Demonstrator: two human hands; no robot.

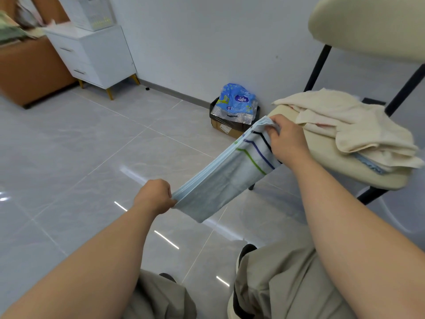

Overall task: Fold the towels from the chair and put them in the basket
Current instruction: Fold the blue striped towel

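A person holds a light blue towel (226, 171) stretched in the air between both hands, above the grey tiled floor (96, 143). The towel is folded into a long narrow band, with several layered edges showing along its upper side. Near its far end run thin stripes in green, blue and a darker colour.

The left hand (156, 196) pinches the near end of the towel, fingers curled tight around the bunched corner. The right hand (287, 140) grips the far end, fingers closed over the top edge, just beside the front of the chair seat (340, 166).

The chair is cream with black legs, and its backrest (368, 24) fills the upper right. On the seat lies a loose heap of cream towels (349, 125). Under the heap a strip of light blue cloth (368, 163) peeks out, probably another towel, though too little shows to be sure.

Against the wall, behind the stretched towel, stands a small cardboard box (226, 127) with a blue printed plastic bag (238, 100) on top. Further left is a white cabinet with drawers (96, 56) on gold legs, beside brown furniture (32, 70). The person's beige trousers (276, 284) and dark shoes show at the bottom.
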